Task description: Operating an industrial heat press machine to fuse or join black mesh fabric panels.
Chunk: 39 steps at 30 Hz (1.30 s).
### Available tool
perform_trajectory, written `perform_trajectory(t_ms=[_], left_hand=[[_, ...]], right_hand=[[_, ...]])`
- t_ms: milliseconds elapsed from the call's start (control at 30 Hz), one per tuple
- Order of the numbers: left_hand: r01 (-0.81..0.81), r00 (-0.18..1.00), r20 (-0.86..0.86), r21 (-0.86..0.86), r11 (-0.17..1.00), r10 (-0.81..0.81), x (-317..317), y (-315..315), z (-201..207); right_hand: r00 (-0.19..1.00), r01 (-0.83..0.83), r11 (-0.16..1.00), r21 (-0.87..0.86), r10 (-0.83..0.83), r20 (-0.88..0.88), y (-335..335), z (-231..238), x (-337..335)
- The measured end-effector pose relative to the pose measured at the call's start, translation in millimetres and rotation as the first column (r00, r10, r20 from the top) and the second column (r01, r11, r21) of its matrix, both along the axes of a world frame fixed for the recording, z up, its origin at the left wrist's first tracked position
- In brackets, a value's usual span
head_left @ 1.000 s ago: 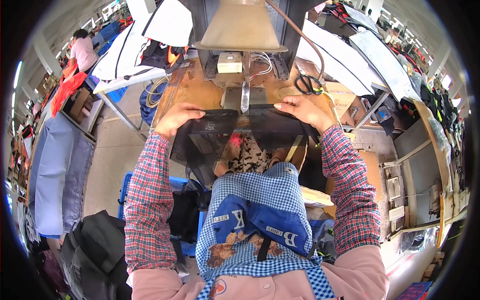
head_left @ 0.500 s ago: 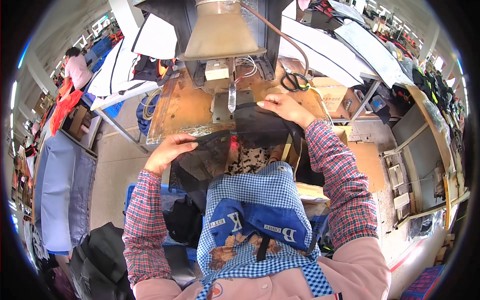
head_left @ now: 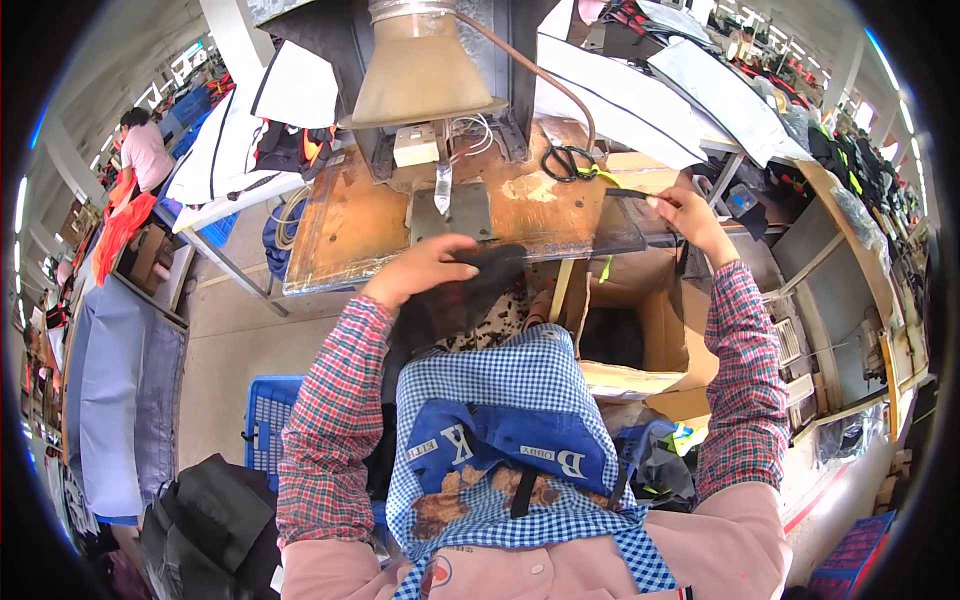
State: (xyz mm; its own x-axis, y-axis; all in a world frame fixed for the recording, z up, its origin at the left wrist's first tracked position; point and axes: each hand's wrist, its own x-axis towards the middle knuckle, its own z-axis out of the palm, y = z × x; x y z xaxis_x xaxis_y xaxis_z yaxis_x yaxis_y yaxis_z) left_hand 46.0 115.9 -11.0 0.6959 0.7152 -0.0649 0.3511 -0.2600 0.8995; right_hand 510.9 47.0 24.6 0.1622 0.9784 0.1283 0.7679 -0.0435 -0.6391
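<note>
A sheer black mesh fabric [head_left: 500,265] with a dark bound edge stretches between my hands at the front of the worn wooden worktable [head_left: 335,220]. My left hand [head_left: 425,270] pinches it near the table's front edge, where it looks bunched. Off to the right and farther out, my right hand [head_left: 692,220] grips the dark edging between thumb and finger. Behind my left hand, a pale pointed tip [head_left: 443,190] hangs over a dark metal plate [head_left: 475,210]. A large beige cone-shaped hood [head_left: 420,85] is above it. Part of the mesh hangs down over my lap.
Black-handled scissors [head_left: 570,163] lie at the table's back right. An open cardboard box [head_left: 668,330] stands below the right edge. A blue plastic crate [head_left: 262,425] and dark fabric [head_left: 215,510] are on the left floor. White panels [head_left: 620,95] cover a side table; another person [head_left: 145,150] is far left.
Both hands have moved right with the mesh. My left hand has come in toward the middle; my right hand has swung outward past the table's right side, uncovering the box below.
</note>
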Motion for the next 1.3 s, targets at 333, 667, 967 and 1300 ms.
perform_trajectory(t_ms=[333, 667, 967, 1300], left_hand=[[0.279, 0.898, 0.399, -0.191, 0.941, -0.185, 62, -117, 66], [-0.314, 0.880, 0.173, 0.911, 0.268, 0.443, -10, 0, -6], [0.088, 0.950, 0.252, 0.355, 0.931, -0.186, 55, -132, -5], [0.330, 0.923, 0.103, 0.288, 0.899, -0.371, 38, -149, 82]], right_hand=[[0.592, -0.788, 0.606, -0.111, 0.795, 0.132, -95, 70, -152], [0.876, -0.447, 0.893, -0.053, 0.425, -0.228, -140, 76, -84], [0.877, -0.400, 0.905, 0.146, 0.424, -0.225, -169, 81, -62], [0.579, -0.808, 0.580, 0.105, 0.814, -0.044, -136, 52, -161]])
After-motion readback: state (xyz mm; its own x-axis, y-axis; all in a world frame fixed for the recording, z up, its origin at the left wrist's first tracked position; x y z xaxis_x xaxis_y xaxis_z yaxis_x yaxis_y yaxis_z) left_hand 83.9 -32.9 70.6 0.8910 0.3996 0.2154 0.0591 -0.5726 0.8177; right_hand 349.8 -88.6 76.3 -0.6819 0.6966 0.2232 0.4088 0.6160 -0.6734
